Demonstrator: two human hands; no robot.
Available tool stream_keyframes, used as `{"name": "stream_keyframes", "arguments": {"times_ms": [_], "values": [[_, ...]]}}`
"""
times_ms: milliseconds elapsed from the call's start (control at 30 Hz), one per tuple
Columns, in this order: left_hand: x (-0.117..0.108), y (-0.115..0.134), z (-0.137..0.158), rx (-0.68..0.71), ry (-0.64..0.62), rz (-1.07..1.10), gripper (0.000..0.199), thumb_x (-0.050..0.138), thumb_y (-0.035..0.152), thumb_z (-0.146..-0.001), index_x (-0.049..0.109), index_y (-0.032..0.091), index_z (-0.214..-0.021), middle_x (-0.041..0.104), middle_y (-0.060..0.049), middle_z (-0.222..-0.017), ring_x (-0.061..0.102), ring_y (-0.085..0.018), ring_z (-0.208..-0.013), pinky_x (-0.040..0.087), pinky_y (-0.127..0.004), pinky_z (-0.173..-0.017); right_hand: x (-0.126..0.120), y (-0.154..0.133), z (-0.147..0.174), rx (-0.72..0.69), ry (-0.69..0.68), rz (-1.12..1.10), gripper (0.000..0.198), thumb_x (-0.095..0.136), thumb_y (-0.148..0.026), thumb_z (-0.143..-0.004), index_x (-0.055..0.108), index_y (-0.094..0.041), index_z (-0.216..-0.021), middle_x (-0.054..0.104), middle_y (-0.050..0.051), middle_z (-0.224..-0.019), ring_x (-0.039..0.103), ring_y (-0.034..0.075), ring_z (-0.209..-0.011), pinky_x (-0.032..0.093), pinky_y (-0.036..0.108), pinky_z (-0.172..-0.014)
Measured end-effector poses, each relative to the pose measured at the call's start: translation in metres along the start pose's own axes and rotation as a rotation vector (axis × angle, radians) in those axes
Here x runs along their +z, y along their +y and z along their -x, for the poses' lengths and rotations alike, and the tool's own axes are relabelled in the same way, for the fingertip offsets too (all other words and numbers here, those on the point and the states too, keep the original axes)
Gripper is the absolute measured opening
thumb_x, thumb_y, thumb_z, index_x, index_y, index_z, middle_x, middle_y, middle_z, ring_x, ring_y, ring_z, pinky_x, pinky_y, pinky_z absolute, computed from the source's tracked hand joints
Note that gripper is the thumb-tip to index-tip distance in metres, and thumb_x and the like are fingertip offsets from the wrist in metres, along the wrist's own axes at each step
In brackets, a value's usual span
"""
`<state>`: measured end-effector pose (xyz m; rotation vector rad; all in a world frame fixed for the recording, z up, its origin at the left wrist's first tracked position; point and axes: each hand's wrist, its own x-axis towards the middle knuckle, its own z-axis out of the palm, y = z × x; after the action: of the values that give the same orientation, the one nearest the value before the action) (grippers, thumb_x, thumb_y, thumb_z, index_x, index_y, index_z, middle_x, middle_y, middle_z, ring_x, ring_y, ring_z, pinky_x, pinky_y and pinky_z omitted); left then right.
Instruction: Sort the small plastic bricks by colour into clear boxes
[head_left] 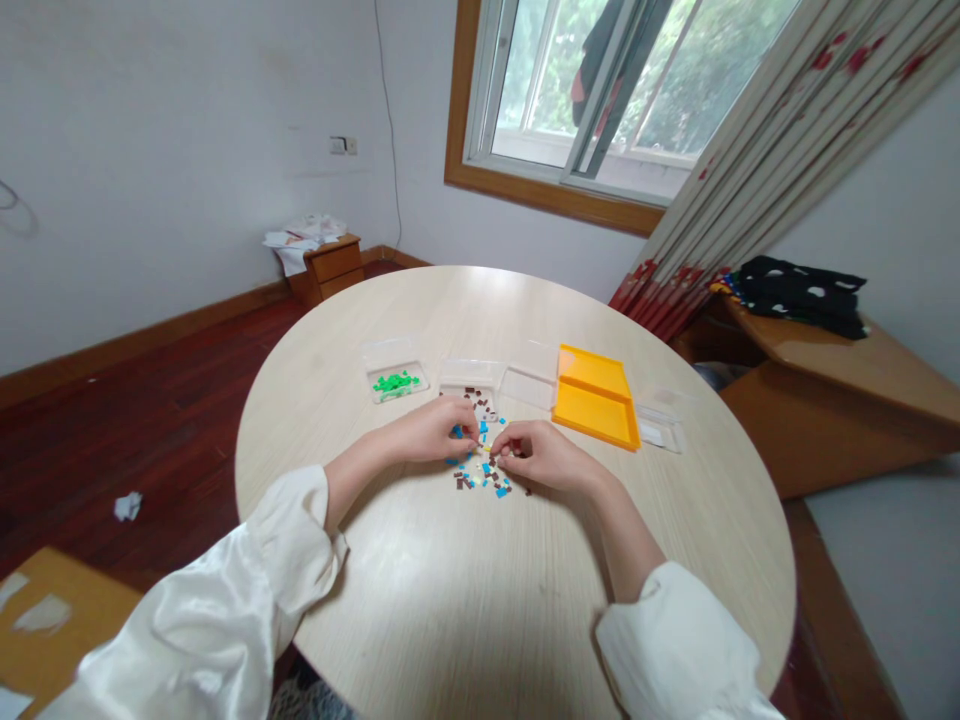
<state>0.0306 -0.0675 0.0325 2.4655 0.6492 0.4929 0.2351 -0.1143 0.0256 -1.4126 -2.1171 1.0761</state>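
A loose pile of small building-brick pieces, blue, brown and a few yellow or pale ones, lies on the round table. My left hand reaches over the pile's left side, its fingers bent together at the tips. Opposite it, my right hand touches or hovers at the pile's right edge with thumb and fingers pinched. Whatever the fingertips hold is too small to make out. Just behind my left hand, a clear box contains brown pieces, partly hidden by that hand.
Farther left, an open clear box holds green pieces. An open clear case stands beside an open yellow case. Another clear case lies at the right. Beyond the table are a window, a curtain and a wooden desk.
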Motion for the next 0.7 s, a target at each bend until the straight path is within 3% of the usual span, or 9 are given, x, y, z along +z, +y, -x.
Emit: {"name": "stream_keyframes", "arguments": {"times_ms": [100, 200, 333, 700], "values": [[-0.002, -0.005, 0.0, -0.104, 0.179, -0.086, 0.011, 0.055, 0.015, -0.079, 0.066, 0.015, -0.075, 0.059, -0.004, -0.079, 0.055, -0.015, -0.079, 0.042, -0.026, -0.074, 0.001, 0.002, 0.0, 0.005, -0.012, -0.028, 0.018, 0.054, -0.012, -0.068, 0.065, -0.014, -0.082, 0.055, -0.001, -0.067, 0.048, 0.007, -0.053, 0.037, 0.016, -0.045], [0.0, -0.01, 0.0, -0.178, 0.276, -0.172, 0.012, 0.053, 0.015, -0.079, 0.065, 0.015, -0.076, 0.059, -0.004, -0.082, 0.055, -0.017, -0.083, 0.042, -0.029, -0.077, 0.001, 0.001, 0.002, 0.038, -0.04, -0.04, 0.023, 0.052, -0.009, -0.066, 0.064, -0.014, -0.085, 0.054, -0.002, -0.067, 0.048, 0.006, -0.052, 0.037, 0.016, -0.044], [0.004, -0.016, -0.001, -0.251, 0.297, -0.261, 0.012, 0.053, 0.013, -0.078, 0.065, 0.015, -0.076, 0.059, -0.005, -0.081, 0.055, -0.019, -0.081, 0.042, -0.03, -0.075, -0.001, -0.001, 0.004, 0.094, -0.077, -0.034, 0.026, 0.049, -0.008, -0.066, 0.064, -0.015, -0.085, 0.049, -0.004, -0.059, 0.044, 0.006, -0.046, 0.034, 0.016, -0.042], [0.004, -0.017, -0.001, -0.293, 0.34, -0.298, 0.013, 0.055, 0.019, -0.079, 0.064, 0.015, -0.071, 0.059, -0.006, -0.077, 0.054, -0.018, -0.077, 0.042, -0.029, -0.071, -0.004, -0.008, 0.005, 0.124, -0.112, 0.034, 0.014, 0.052, -0.011, -0.062, 0.063, -0.014, -0.07, 0.049, -0.005, -0.053, 0.044, 0.007, -0.047, 0.031, 0.017, -0.043]]}}
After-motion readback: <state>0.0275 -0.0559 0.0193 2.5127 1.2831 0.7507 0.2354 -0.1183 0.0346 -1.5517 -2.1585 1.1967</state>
